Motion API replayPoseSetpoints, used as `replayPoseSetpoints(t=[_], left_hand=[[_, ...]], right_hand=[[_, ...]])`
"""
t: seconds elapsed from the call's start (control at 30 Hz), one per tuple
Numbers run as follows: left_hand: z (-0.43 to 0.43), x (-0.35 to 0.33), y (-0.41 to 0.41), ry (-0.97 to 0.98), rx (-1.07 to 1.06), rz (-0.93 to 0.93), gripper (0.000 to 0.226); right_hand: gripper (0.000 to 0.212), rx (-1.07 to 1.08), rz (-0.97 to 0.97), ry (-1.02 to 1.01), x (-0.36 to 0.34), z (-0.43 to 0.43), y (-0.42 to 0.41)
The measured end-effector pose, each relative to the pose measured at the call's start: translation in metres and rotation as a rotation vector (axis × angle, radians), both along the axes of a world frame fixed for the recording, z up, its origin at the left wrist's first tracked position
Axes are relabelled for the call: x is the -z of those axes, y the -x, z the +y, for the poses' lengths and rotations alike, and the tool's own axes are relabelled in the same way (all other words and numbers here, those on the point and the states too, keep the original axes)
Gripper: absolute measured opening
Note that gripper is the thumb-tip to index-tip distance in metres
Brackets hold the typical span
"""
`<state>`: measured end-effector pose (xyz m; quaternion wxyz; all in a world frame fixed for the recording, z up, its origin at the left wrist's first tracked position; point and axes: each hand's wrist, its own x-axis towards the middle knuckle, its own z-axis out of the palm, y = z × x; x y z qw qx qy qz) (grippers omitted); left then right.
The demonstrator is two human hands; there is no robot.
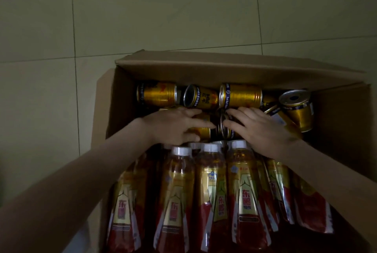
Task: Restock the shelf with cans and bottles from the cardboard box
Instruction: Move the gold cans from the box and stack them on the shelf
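Bottles (210, 191) lie nearest us in the cardboard box (224, 73), caps pointing away. Beyond them our left hand (175, 126) wraps a can (202, 131) lying crosswise. Our right hand (257, 128) covers neighbouring cans (225, 130), and we cannot tell its grip. Farther cans (240, 95) lie sideways along the far wall.

Floor (183, 8): large square tiles, pale grey-green, faintly mottled, matt under dim light. It fills the upper part of the view and runs down the left side. Thin dark grout lines (74, 28) divide it: one runs top to bottom on the left, a second runs top to bottom right of centre, and a long cross line meets both, rising slightly toward the right. At the far left edge is a darker patch (1, 185), too dim to identify.
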<state>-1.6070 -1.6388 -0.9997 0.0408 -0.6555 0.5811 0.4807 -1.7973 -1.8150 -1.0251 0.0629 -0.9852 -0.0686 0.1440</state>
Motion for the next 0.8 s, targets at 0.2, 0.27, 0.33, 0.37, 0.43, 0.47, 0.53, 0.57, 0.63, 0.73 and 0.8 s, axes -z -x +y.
replayPoseSetpoints(t=[0.2,0.27,0.33,0.37,0.43,0.47,0.53,0.57,0.63,0.73,0.8], left_hand=[[-0.010,0.003,0.017,0.010,0.249,-0.260,0.083],[-0.010,-0.004,0.016,0.044,0.278,-0.303,0.078],[-0.011,-0.021,0.010,0.088,0.195,-0.299,0.075],[-0.012,-0.032,0.008,0.129,0.102,-0.272,0.075],[-0.017,-0.063,0.006,0.240,-0.170,-0.154,0.076],[-0.021,-0.083,0.007,0.292,-0.331,-0.071,0.079],[-0.029,-0.131,0.009,0.346,-0.639,0.090,0.087],[-0.034,-0.157,0.010,0.343,-0.763,0.154,0.093],[-0.042,-0.214,0.009,0.298,-0.950,0.260,0.101],[-0.046,-0.305,0.005,0.233,-1.057,0.462,0.091],[-0.045,-0.371,0.007,0.207,-1.087,0.572,0.078]], right_hand=[[0.114,0.091,0.004,0.031,-0.002,0.000,0.024],[0.112,0.202,0.014,-0.028,-0.011,-0.003,0.032],[0.098,0.339,-0.058,-0.152,-0.027,-0.005,0.036],[0.089,0.454,-0.121,-0.257,-0.037,-0.005,0.036],[0.080,0.777,-0.226,-0.530,-0.069,0.002,0.033],[0.081,0.974,-0.289,-0.685,-0.093,0.008,0.029],[0.084,1.329,-0.423,-0.966,-0.148,0.018,0.022],[0.084,1.463,-0.456,-1.061,-0.179,0.020,0.019],[0.087,1.630,-0.442,-1.196,-0.239,0.022,0.017],[0.084,1.748,-0.439,-1.416,-0.333,0.031,0.014],[0.081,1.759,-0.437,-1.526,-0.395,0.039,0.012]])
